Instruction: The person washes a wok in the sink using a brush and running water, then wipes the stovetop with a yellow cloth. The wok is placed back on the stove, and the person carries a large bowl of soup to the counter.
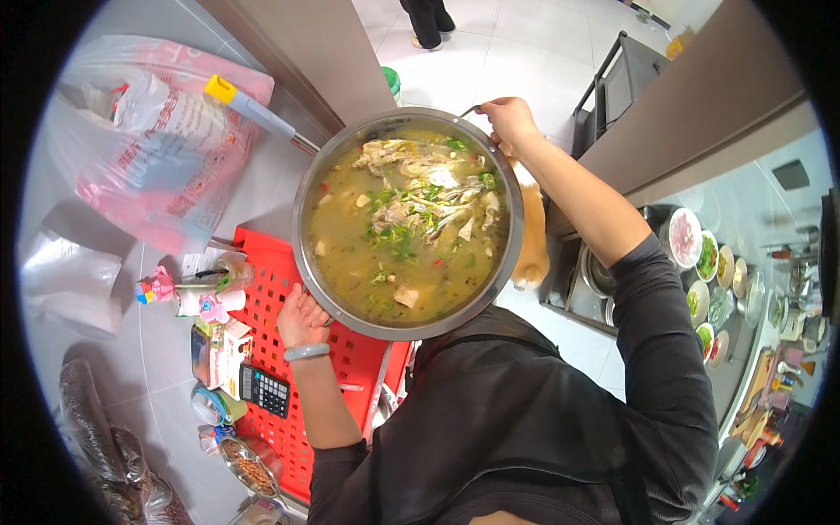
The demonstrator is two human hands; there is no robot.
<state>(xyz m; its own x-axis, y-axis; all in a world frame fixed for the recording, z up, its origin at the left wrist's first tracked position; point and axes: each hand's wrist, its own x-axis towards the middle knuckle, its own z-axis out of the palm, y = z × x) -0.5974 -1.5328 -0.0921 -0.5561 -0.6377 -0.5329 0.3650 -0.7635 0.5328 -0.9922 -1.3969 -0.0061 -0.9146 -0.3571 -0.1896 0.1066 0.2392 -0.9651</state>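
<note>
Between my hands is a wide stainless-steel basin, held in front of my black apron. Cloudy yellow-green soup fills it, with fish pieces and chopped green herbs on top. At the far right of the rim, my right hand grips a loop handle. My left hand holds the near-left side by the other handle, its fingers partly hidden under the rim. A pale bangle circles my left wrist.
An orange-and-white animal is on the floor beyond the basin. A person's legs stand farther off. At left, a red perforated plastic surface bears a calculator. Several ingredient bowls line the counter at right.
</note>
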